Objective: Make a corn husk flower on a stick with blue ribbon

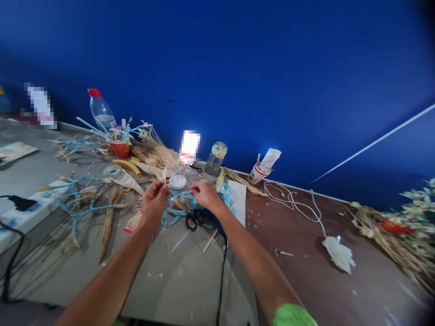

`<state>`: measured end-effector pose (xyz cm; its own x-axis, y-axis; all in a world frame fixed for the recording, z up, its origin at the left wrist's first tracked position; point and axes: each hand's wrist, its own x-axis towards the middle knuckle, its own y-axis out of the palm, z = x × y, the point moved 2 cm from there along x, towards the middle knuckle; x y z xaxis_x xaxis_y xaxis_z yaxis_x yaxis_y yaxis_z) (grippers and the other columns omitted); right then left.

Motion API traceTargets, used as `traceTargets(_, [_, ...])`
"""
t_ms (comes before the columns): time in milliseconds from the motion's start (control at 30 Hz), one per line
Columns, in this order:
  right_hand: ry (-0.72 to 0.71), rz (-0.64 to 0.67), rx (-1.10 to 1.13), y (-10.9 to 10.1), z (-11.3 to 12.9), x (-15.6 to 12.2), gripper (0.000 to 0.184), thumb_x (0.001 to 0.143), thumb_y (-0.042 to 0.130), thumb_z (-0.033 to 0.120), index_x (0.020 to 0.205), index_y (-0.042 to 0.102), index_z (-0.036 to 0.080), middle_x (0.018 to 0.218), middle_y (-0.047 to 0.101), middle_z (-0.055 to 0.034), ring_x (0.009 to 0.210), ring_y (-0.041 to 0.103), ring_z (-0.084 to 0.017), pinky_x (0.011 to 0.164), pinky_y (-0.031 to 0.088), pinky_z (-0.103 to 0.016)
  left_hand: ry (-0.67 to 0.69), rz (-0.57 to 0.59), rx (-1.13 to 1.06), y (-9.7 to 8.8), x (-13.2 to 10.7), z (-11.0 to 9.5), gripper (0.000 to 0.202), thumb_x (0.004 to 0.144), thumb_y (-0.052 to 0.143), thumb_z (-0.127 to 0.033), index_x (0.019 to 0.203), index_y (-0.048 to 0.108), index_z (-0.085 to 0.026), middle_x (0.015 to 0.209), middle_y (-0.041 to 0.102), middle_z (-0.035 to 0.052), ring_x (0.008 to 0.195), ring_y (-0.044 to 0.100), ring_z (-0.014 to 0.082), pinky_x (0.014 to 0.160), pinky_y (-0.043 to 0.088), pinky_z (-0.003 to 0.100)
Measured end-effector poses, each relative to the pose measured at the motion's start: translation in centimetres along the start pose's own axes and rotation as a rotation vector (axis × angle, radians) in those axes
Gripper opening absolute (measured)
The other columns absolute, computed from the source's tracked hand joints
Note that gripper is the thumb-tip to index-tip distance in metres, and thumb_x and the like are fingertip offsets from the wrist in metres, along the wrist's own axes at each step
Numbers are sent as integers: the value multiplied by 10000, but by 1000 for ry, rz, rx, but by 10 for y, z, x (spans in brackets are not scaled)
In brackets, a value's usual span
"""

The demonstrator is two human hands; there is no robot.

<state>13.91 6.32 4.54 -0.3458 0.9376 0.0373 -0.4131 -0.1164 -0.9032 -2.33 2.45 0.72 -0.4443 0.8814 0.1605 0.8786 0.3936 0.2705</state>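
My left hand point(153, 199) pinches a pale dried-husk piece point(163, 175) that sticks up from its fingertips. My right hand point(205, 194) hovers fingers-down over a tangle of light blue ribbon point(171, 216) and straw; whether it grips anything is hidden. Black-handled scissors point(193, 220) lie just below that hand, with a dark blue tool and its black cord point(222, 271) running toward me. A small white round dish point(177, 182) sits between and beyond both hands.
Blue-wrapped twigs and dried husks point(79, 199) cover the left of the table. At the back stand a red-capped bottle point(101, 111), an orange cup point(120, 149), a banana point(127, 166), a glass jar point(216, 158) and a paper cup point(258, 172). A white cable point(292, 201) and more husks point(394, 235) lie right.
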Motion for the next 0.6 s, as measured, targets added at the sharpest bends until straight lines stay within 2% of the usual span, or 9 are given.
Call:
traceTargets(133, [-3, 21, -83, 7, 0, 3, 214, 804, 487, 228, 853, 694, 208, 906, 703, -61, 858, 632, -185, 696, 427, -246, 44, -34, 67, -3, 2, 1, 164, 723, 618, -327, 775, 624, -172, 633, 567, -16, 600, 494, 109, 598, 389, 222])
traceTargets(300, [-38, 79, -186, 20, 2, 10, 208, 733, 513, 176, 817, 704, 168, 895, 702, -118, 899, 624, -243, 745, 426, -304, 106, -172, 36, -10, 9, 7, 190, 750, 591, -374, 768, 603, -185, 653, 555, -19, 596, 499, 104, 608, 413, 220])
traceTargets(400, [-53, 109, -221, 27, 4, 13, 209, 701, 530, 170, 817, 702, 148, 924, 695, -139, 935, 610, -272, 756, 425, -331, 119, -178, 10, -11, 10, 7, 202, 766, 579, -382, 781, 599, -182, 654, 541, -19, 588, 494, 98, 606, 422, 219])
traceTargets(500, [-49, 141, -222, 34, 6, 18, 208, 684, 548, 183, 823, 702, 170, 957, 694, -114, 959, 602, -260, 757, 426, -315, 113, -175, -5, -10, 9, 5, 205, 767, 583, -380, 749, 588, -175, 631, 532, -20, 572, 486, 92, 594, 418, 214])
traceTargets(600, [-20, 204, -189, 39, 7, 23, 176, 658, 581, 203, 785, 702, 222, 910, 710, -45, 904, 624, -218, 703, 435, -268, 115, -147, -41, -8, 8, 5, 199, 771, 584, -369, 732, 579, -174, 621, 525, -23, 562, 485, 91, 578, 411, 211])
